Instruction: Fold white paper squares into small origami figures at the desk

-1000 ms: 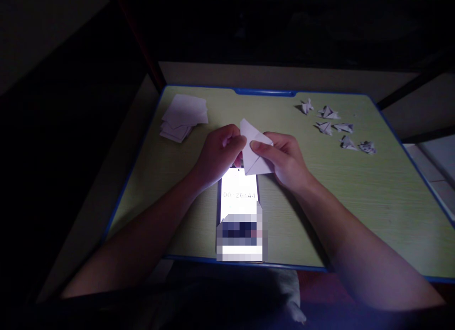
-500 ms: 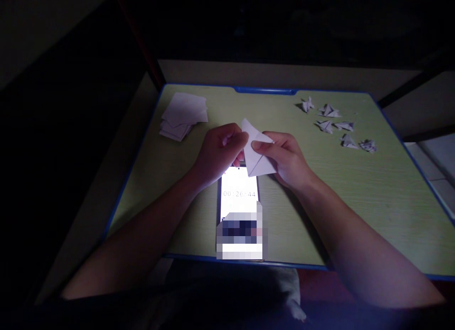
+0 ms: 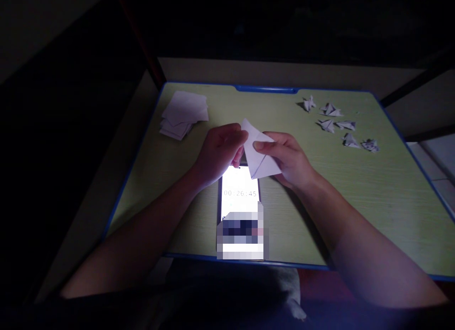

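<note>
A folded sheet of white paper point(image 3: 259, 154) is held up between my hands, above the top end of a lit phone. My left hand point(image 3: 224, 147) pinches its left edge between thumb and curled fingers. From the other side my right hand point(image 3: 286, 157) grips it, with the thumb lying flat on the front and the fingers hidden behind. A dark crease or line runs slantwise across its lower part. Beneath, the phone point(image 3: 239, 183) lies on the table showing a timer at 00:26:45; its lower part is pixelated.
At the table's far left rests a stack of white paper sheets point(image 3: 186, 107). Several small folded paper figures point(image 3: 330, 110) stand at the far right. The pale green table point(image 3: 355, 202) has a blue rim, with a blue handle-like piece point(image 3: 266, 89) at its back edge.
The paper's lower corner has shifted slightly right and down, and my right hand has moved a little to the right. My left hand keeps its pinch. The timer went from 00:26:44 to 00:26:45.
</note>
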Demonstrator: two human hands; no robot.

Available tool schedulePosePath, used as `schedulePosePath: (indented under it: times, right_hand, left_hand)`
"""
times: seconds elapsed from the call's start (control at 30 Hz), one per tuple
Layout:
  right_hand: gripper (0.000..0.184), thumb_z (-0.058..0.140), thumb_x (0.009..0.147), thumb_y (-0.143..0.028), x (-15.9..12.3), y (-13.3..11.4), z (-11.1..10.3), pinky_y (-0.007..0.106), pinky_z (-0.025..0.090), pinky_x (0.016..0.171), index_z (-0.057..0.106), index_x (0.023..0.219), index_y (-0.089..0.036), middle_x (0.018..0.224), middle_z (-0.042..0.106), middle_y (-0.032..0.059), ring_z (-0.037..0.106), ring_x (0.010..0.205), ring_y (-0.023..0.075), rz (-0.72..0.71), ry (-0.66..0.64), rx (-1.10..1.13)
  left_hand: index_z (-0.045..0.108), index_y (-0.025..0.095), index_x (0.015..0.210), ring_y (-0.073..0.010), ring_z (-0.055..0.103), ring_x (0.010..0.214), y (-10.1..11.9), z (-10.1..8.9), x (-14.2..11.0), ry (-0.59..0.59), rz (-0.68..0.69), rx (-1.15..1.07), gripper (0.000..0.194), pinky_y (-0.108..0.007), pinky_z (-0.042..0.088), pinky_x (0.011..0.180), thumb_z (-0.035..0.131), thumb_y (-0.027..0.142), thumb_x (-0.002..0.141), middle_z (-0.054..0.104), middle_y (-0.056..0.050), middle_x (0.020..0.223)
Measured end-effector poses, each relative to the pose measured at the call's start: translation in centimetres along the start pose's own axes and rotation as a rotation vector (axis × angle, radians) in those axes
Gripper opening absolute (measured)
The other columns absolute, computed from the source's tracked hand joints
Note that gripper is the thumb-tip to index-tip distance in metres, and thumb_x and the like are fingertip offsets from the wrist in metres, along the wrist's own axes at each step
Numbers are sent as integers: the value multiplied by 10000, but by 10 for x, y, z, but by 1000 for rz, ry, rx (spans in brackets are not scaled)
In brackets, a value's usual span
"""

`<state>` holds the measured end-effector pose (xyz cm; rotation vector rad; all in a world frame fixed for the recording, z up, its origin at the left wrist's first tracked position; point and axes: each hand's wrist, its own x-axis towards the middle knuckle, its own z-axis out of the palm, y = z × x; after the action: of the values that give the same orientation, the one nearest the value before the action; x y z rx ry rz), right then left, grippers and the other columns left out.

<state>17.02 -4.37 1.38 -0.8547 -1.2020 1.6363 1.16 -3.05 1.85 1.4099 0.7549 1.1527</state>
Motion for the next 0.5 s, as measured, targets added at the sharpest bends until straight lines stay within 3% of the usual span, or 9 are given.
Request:
schedulePosePath:
  times: [0.3,0.5]
  right_hand:
    - [145,737,759,-299,-1,0,0,233,416,462,709,683,-179,553,599,-31,521,464,91,-1,-13,8]
    - [171,726,754,-332,-1,-1,2,253,448,507,702,722,-165,620,656,3,602,562,130,12,-26,-23]
  left_hand:
    - [443,198,548,-59,439,338,0,-2,2,75,-1,18,278,-193,319,351,572,244,789,499,51,439]
    - [438,192,568,-44,426,337,-4,-4,3,47,22,38,305,-184,313,359,566,294,826,518,54,466]
